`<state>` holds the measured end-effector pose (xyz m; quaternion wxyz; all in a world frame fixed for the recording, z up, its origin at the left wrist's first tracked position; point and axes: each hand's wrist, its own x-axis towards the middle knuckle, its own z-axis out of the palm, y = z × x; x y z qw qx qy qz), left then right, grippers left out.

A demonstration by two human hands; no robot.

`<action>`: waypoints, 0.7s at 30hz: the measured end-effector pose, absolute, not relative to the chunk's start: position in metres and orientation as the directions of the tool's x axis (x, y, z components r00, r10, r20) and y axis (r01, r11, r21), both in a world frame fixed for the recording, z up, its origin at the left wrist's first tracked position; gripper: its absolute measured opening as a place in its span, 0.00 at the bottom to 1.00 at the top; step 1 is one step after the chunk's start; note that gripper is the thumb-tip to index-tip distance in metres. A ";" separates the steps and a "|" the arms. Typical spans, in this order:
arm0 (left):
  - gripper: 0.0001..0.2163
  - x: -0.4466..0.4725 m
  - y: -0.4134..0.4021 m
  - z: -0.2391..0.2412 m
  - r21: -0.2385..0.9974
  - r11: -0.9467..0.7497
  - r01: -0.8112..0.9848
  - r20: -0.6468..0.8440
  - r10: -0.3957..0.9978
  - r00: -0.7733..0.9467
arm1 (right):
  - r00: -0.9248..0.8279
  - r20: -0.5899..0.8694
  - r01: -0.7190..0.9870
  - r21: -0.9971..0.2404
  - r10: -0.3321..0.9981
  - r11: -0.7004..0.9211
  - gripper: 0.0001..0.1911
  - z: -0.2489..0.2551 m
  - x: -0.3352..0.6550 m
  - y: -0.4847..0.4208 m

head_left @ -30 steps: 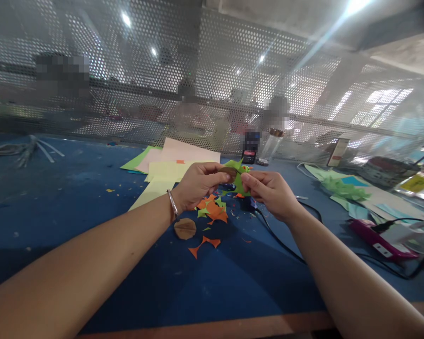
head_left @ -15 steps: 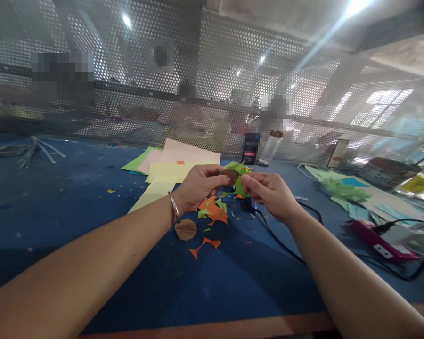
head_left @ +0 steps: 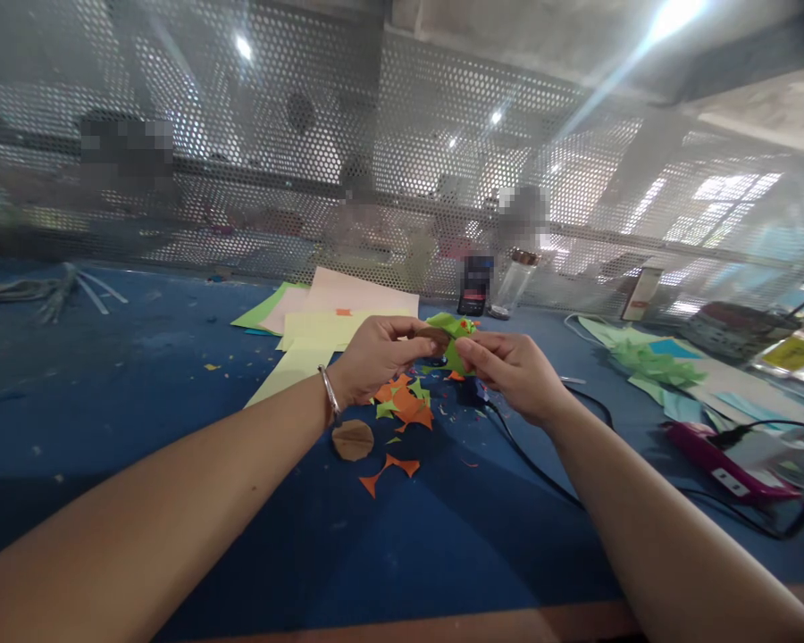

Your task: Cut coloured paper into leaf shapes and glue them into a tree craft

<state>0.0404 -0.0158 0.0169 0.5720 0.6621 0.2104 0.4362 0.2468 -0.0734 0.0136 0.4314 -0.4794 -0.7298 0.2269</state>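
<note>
My left hand (head_left: pixel 395 353) is closed, its thumb and fingers pinching a brown disc (head_left: pixel 435 338). Against that disc lies a green paper cutout (head_left: pixel 456 357) with small red-and-white marks at its upper edge. My right hand (head_left: pixel 506 366) pinches the cutout's right side between thumb and fingertips. Both hands are held close together above the table, and the fingers hide part of the pieces. Below them lie orange paper scraps (head_left: pixel 412 406) mixed with green ones. A second brown disc (head_left: pixel 353 440) rests near my left wrist.
Coloured paper sheets (head_left: pixel 355 290) are stacked behind my left hand. A phone (head_left: pixel 475 284) and a glass bottle (head_left: pixel 513 284) stand by the perforated metal screen (head_left: pixel 241 179). To the right are a magenta power strip (head_left: pixel 730 464), a black cable (head_left: pixel 532 460) and green paper pieces (head_left: pixel 657 362).
Both hands keep their pinch on the paper pieces. The brown disc and green cutout have tilted slightly, and the whole view has shifted a little.
</note>
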 end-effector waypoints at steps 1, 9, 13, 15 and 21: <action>0.04 0.040 -0.016 0.018 0.941 -0.264 -0.214 0.338 0.777 0.530 | -0.168 0.415 0.518 -0.734 0.894 0.439 0.27 0.014 0.247 -0.073; 0.04 0.040 -0.017 0.018 0.942 -0.281 -0.184 0.336 0.778 0.531 | -0.197 0.456 0.621 -0.627 0.868 0.471 0.27 0.017 0.247 -0.074; 0.02 0.040 -0.014 0.016 0.942 -0.284 -0.176 0.334 0.775 0.537 | -0.209 0.453 0.623 -0.621 0.867 0.475 0.27 0.018 0.246 -0.074; 0.02 0.039 -0.013 0.016 0.942 -0.290 -0.169 0.334 0.773 0.540 | -0.215 0.454 0.631 -0.611 0.865 0.478 0.27 0.019 0.246 -0.074; 0.02 0.039 -0.014 0.017 0.942 -0.297 -0.157 0.334 0.775 0.536 | -0.230 0.455 0.643 -0.593 0.860 0.485 0.27 0.018 0.247 -0.074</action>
